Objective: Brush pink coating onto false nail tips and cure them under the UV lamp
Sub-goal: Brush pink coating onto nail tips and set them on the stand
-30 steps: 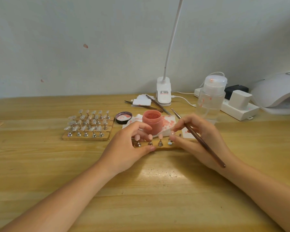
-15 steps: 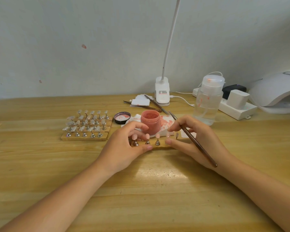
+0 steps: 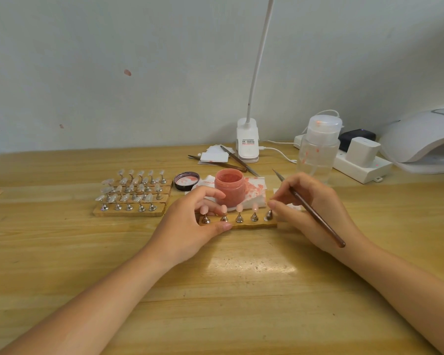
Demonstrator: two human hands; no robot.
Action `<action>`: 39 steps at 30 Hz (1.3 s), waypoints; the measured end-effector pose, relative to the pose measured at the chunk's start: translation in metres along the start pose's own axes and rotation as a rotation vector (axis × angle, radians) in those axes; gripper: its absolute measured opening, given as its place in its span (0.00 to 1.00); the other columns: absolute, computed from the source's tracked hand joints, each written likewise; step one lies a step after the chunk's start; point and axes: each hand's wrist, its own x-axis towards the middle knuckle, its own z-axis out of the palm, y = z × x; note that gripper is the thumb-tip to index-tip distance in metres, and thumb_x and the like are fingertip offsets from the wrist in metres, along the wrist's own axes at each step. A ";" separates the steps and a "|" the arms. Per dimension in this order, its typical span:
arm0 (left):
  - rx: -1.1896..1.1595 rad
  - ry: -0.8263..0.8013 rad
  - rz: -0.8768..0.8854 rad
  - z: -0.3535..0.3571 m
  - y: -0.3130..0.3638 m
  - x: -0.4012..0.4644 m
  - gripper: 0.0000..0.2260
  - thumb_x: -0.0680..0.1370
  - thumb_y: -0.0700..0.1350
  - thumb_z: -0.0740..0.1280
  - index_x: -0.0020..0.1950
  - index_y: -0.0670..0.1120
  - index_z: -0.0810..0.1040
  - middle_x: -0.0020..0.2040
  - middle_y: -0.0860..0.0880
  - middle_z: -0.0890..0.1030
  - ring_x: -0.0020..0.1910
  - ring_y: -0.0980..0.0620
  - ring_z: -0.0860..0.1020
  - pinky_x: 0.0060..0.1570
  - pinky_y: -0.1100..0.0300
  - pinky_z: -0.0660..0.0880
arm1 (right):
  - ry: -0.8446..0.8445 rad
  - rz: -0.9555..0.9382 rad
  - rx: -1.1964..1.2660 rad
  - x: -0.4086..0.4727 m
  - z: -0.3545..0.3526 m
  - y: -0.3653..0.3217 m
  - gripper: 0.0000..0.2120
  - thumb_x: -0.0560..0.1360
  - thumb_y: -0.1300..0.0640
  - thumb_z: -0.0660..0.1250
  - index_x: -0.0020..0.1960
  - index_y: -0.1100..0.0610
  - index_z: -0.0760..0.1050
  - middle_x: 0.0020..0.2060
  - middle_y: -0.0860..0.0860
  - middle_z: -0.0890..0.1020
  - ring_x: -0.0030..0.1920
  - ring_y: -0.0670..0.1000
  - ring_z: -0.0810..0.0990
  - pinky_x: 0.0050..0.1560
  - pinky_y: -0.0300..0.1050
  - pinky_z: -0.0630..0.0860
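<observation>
The wooden strip of pink nail tips lies crosswise on the table, the left hand grasping its 9 o'clock end — the right hand, its grip clenched round the brush, pinches at the stand at the 3 o'clock end, nearer the UV lamp at 2 o'clock.

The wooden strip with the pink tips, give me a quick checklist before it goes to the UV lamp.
1. Strip steadied: left hand holds the wooden strip at its left end. Ok.
2. Tips coated: four pink tips stand on the strip's stands. Ok.
3. Fifth stand: right hand fingers sit at its top; whether it carries a tip, cannot tell.
4. Brush parked: it lies across the right hand. Not ok.
5. Pink jar closed: open, lid beside it. Not ok.
6. UV lamp reachable: far right, opening unseen. Cannot tell.
</observation>
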 end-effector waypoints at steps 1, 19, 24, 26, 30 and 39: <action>-0.002 0.001 0.000 0.000 0.000 0.000 0.18 0.66 0.42 0.75 0.49 0.58 0.73 0.41 0.56 0.81 0.46 0.68 0.75 0.41 0.82 0.63 | 0.026 0.016 0.028 0.000 0.000 0.000 0.08 0.69 0.61 0.72 0.43 0.56 0.74 0.37 0.47 0.81 0.37 0.40 0.80 0.41 0.30 0.75; 0.167 0.190 0.449 0.005 0.013 -0.008 0.09 0.68 0.52 0.70 0.47 0.54 0.80 0.45 0.63 0.77 0.50 0.70 0.71 0.54 0.65 0.65 | 0.105 -0.379 -0.049 -0.015 0.029 -0.029 0.13 0.68 0.58 0.72 0.45 0.46 0.71 0.40 0.44 0.81 0.43 0.40 0.80 0.44 0.31 0.75; 0.193 0.199 0.509 0.006 0.013 -0.007 0.10 0.70 0.51 0.65 0.43 0.47 0.83 0.42 0.62 0.78 0.47 0.71 0.72 0.49 0.65 0.64 | 0.081 -0.397 -0.061 -0.015 0.031 -0.028 0.12 0.68 0.57 0.73 0.45 0.47 0.72 0.41 0.43 0.81 0.44 0.39 0.79 0.46 0.29 0.73; 0.155 0.226 0.503 0.006 0.013 -0.008 0.09 0.70 0.50 0.65 0.43 0.49 0.83 0.41 0.61 0.79 0.46 0.72 0.72 0.49 0.62 0.67 | 0.088 -0.386 -0.043 -0.014 0.030 -0.028 0.10 0.68 0.55 0.73 0.45 0.49 0.73 0.42 0.45 0.81 0.44 0.40 0.80 0.46 0.33 0.75; 0.056 0.285 0.454 0.004 0.013 -0.008 0.07 0.68 0.47 0.71 0.46 0.52 0.80 0.40 0.62 0.80 0.45 0.66 0.76 0.48 0.49 0.74 | 0.132 -0.361 -0.001 -0.007 0.021 -0.029 0.05 0.74 0.50 0.65 0.49 0.46 0.73 0.44 0.39 0.80 0.45 0.39 0.81 0.45 0.34 0.77; -0.106 0.347 0.246 0.000 0.009 -0.003 0.14 0.69 0.35 0.71 0.41 0.56 0.80 0.38 0.66 0.81 0.45 0.69 0.77 0.45 0.79 0.68 | 0.080 0.061 0.243 0.047 0.007 -0.040 0.22 0.74 0.41 0.54 0.39 0.53 0.81 0.22 0.50 0.74 0.23 0.44 0.70 0.28 0.32 0.68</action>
